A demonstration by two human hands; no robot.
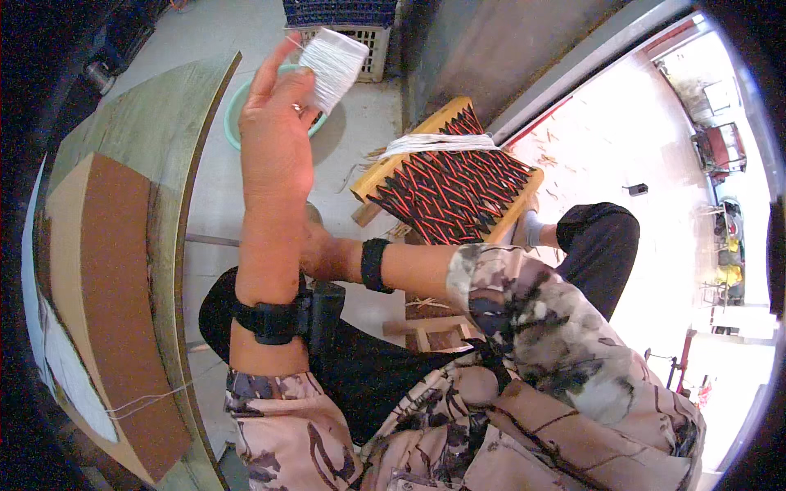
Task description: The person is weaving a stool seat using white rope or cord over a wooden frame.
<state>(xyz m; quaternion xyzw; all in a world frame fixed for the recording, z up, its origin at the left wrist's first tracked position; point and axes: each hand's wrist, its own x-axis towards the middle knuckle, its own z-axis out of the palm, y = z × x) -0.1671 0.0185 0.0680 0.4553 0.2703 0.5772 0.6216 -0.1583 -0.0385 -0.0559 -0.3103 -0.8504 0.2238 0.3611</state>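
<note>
My left hand point(276, 116) is raised at the upper left, its thumb and fingers on a white card or flat spool wound with white thread point(333, 64). A loose end of thread shows near the fingertips. My right hand point(318, 248) lies behind my left forearm, blurred and mostly hidden, so I cannot see whether it holds anything. Right of my hands stands a low wooden-framed stool point(451, 184) with a seat woven in black and red cord. Across the far part of that seat lies a hank of white string point(443, 143).
A mint-green basin point(232, 123) sits on the floor behind my left hand. Past it are a plastic crate point(374, 58) and a wall. On the left, a cardboard box point(116, 245) rests on a wooden table point(166, 116), with loose thread hanging over its edge. A bright doorway opens at right.
</note>
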